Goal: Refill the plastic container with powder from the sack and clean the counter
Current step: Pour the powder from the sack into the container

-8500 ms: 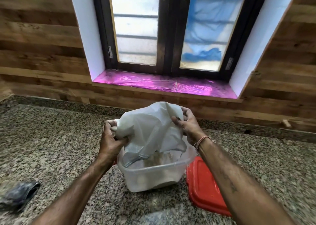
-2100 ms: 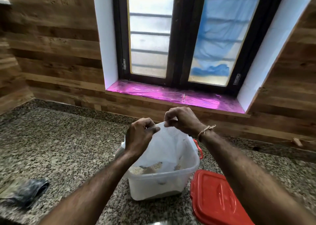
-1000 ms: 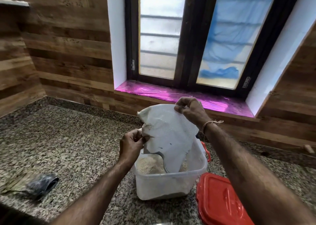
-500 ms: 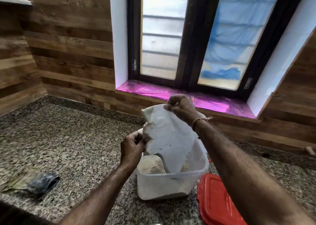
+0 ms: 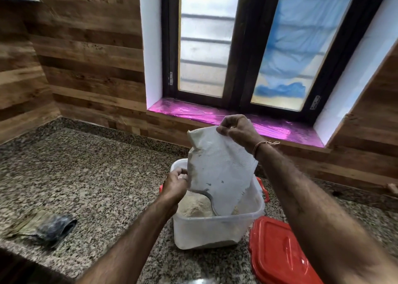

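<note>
We hold the sack (image 5: 219, 171) upended, mouth inside the plastic container (image 5: 206, 234) on the surface (image 5: 97, 176). The right hand (image 5: 237, 128) has a pinching grip on its top corner, and the left hand (image 5: 174, 184) pinches the side edge. The sack seems limp, light and nearly empty, so its corners give the surest hold.

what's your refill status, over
Right hand pinches sack top, left hand grips its side. Sack mouth down in container, powder heaped inside. Red lid off, beside it.
</note>
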Motion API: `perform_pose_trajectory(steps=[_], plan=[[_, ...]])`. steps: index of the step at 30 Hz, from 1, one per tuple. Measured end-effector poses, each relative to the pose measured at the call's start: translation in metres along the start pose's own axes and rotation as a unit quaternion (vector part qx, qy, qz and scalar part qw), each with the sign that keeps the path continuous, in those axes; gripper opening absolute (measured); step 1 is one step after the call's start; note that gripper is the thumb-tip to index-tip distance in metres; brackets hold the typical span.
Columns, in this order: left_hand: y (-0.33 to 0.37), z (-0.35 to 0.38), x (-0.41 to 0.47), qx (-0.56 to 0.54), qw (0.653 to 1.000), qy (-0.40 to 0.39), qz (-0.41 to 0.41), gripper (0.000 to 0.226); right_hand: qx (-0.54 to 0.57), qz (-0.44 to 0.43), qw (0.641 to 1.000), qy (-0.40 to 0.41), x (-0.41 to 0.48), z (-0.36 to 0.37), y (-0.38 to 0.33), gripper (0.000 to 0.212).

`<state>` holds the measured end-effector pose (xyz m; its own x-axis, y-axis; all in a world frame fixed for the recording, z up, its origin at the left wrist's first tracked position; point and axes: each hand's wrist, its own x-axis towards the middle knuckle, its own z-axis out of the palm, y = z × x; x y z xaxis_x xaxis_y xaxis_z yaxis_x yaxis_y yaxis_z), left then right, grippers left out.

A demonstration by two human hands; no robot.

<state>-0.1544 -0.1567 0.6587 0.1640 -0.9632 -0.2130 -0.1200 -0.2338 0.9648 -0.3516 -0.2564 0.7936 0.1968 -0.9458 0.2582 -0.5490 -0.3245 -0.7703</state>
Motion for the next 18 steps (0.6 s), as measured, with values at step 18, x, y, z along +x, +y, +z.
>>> perform_pose_trajectory(steps=[18], plan=[[-0.029, -0.008, -0.005, 0.416, 0.872, 0.163, 0.199, 0.008, 0.047, 0.015, 0.995, 0.082, 0.006, -0.015, 0.011, 0.013]])
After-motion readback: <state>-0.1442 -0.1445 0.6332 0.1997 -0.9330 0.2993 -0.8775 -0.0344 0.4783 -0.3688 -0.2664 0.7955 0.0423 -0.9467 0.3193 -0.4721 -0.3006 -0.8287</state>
